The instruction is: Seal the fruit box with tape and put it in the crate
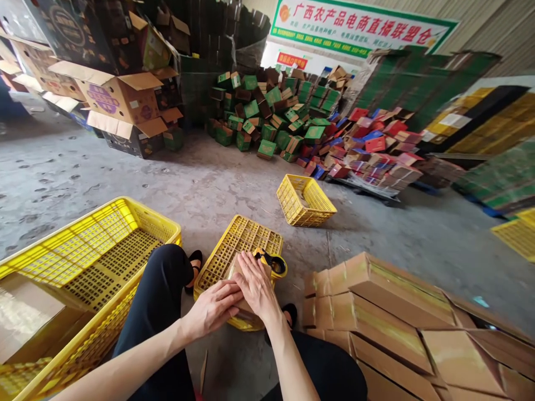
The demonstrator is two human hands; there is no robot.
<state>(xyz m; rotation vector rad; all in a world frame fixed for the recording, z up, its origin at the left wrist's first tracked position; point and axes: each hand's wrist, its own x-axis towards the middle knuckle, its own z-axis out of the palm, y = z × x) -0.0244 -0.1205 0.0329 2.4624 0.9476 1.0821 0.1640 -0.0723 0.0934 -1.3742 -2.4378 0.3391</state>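
- Both hands lie flat, palms down, with fingers stretched out, on top of a small cardboard box (249,309); neither is wrapped around it.
- The left hand (213,306) reaches in from 8 o'clock, its fingertips meeting the right hand (258,287), which covers most of the top.
- The box sits on the near end of an upturned yellow plastic crate (259,234), between the person's knees.
- A black-and-yellow tape dispenser (278,265) is at 2 o'clock from the box, just beside the right hand; whether it touches the box I cannot tell.
- At 9 o'clock stands a large yellow basket (112,267) with a larger carton (29,312) in its near end.
- Stacked brown cartons (393,312) fill 4 o'clock.
- A smaller yellow basket (288,203) rests on the concrete floor (234,178) at 1 o'clock.
- Farther off, green boxes (267,117) are heaped at 12 o'clock, red and blue ones (376,145) at 1 to 2 o'clock.
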